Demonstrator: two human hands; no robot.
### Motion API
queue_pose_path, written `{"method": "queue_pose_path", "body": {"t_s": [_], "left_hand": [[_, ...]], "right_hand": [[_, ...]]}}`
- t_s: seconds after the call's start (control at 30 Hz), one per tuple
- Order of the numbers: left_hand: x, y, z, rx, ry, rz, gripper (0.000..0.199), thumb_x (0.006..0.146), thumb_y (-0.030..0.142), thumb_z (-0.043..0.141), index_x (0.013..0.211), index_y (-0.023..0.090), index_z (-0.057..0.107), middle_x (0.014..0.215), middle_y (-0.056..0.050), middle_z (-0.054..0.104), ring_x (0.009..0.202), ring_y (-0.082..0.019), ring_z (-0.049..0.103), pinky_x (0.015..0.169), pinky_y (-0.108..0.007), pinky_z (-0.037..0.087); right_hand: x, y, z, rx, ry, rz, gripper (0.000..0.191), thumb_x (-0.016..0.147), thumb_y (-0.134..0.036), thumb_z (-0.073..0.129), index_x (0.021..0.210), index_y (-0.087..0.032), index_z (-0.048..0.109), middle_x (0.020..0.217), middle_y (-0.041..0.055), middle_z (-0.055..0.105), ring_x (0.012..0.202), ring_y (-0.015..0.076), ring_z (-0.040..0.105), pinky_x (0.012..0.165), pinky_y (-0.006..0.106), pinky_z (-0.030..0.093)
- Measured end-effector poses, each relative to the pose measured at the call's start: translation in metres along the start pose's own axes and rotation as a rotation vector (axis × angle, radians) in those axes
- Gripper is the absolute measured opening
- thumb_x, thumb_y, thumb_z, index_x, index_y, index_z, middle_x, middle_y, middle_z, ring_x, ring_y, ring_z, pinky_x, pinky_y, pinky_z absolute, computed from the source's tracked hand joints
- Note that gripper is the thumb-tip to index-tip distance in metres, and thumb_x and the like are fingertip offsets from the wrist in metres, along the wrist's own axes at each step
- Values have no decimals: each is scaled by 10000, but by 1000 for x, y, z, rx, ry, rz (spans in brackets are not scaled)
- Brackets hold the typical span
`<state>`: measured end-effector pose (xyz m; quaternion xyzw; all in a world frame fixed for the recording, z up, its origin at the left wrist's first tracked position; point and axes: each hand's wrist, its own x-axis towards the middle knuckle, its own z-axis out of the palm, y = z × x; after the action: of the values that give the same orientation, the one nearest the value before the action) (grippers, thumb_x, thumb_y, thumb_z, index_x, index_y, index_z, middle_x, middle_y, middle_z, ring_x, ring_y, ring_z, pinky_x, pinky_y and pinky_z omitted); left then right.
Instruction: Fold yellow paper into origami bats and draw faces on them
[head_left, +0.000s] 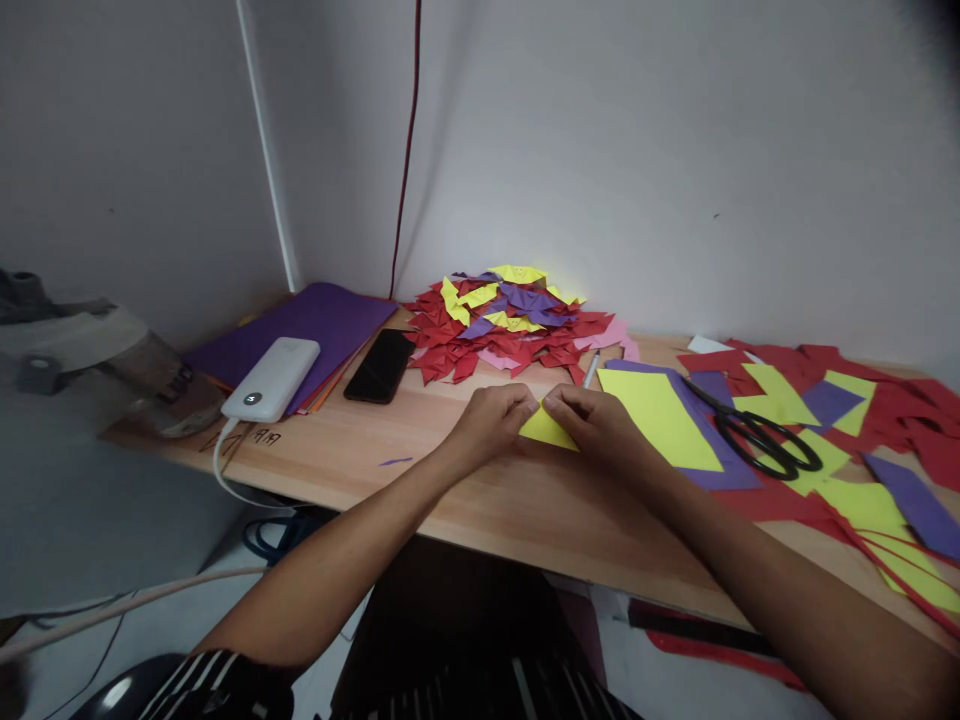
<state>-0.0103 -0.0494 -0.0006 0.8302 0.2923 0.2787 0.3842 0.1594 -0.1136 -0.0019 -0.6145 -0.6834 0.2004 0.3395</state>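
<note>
A small yellow paper piece (549, 428) is pinched between my two hands, just above the middle of the wooden table (480, 500). My left hand (499, 418) grips its left side with closed fingers. On the other side, my right hand (581, 412) has its thumb and fingers pressed on the paper. The tips nearly touch, and they cover the paper's upper part. Right of my right hand lies a yellow sheet (660, 415) on top of purple paper (739, 474). A pen (592, 369) rests just behind my right hand.
Folded red, yellow, purple and pink paper shapes (517, 320) are heaped by the wall. Black scissors (765, 440) lie among paper scraps at right. At left are a phone (379, 366), a white power bank (274, 380) with cable, purple sheets (330, 315) and a clear container (169, 385).
</note>
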Motion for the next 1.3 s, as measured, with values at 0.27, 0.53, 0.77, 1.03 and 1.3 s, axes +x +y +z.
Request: {"method": "queue_pose_path", "body": {"t_s": [0.27,0.53,0.77,1.03,1.3], "left_hand": [[0,2,-1,-61,-79,-70,247,871,291,446,654,182,492,528,39,515,549,-120,460,588,-243,330],[-1,4,-3,-4,27,-75,335,847,341,520,560,169,495,466,46,436,523,-110,417,574,-251,296],[0,-3,-1,4,58,-61,398,846,398,537,529,162,492,485,45,406,524,-98,393,561,-253,263],[-1,-2,-1,-32,19,-56,380,867,374,501,556,165,442,492,50,419,522,-92,386,557,-235,277],[2,-6,-3,-324,-21,-71,286,872,335,477,653,155,521,549,26,549,500,-88,476,542,-207,344]], "right_hand": [[2,7,-3,-42,156,14,300,902,-404,442,708,-194,532,612,-18,472,590,129,438,551,244,320],[2,10,-8,-37,252,25,349,909,-415,433,635,-200,406,600,-24,382,570,119,376,537,254,287],[2,9,-9,-69,272,28,356,909,-404,422,619,-205,367,578,-31,344,559,119,365,524,256,275],[3,9,-8,1,267,29,370,899,-425,443,614,-203,362,576,-37,336,548,111,349,509,246,262],[1,-3,-10,424,76,112,417,939,-514,366,750,-190,547,664,-1,515,610,137,472,577,259,364]]}}
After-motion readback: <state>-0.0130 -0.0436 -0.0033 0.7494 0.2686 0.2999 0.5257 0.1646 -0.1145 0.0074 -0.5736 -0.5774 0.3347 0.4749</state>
